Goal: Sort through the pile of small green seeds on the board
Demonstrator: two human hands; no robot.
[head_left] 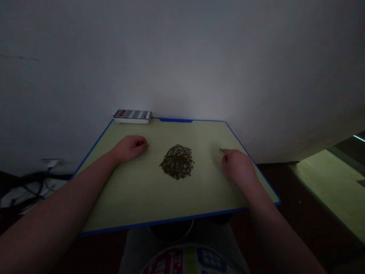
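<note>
A loose pile of small dark brownish-green grains (178, 161) is spread on the middle of the pale tabletop (148, 199); the kind of grain is too small to tell. My left hand (131, 147) rests on the table left of the pile, its fingers curled in a loose fist with a dark hollow and no object showing. To the right of the pile, my right hand (238, 164) is closed in a pinch. A thin, pale-tipped object (221, 150) sticks out from its fingertips toward the left; the rest of it is hidden in the hand. Neither hand touches the grains.
A phone (132, 114) lies on a white box (134, 120) at the table's far left corner. Blue edging (176, 120) borders the tabletop, which stands against a grey wall (182, 57). Dark cables (35, 182) and a plug (53, 164) are at left.
</note>
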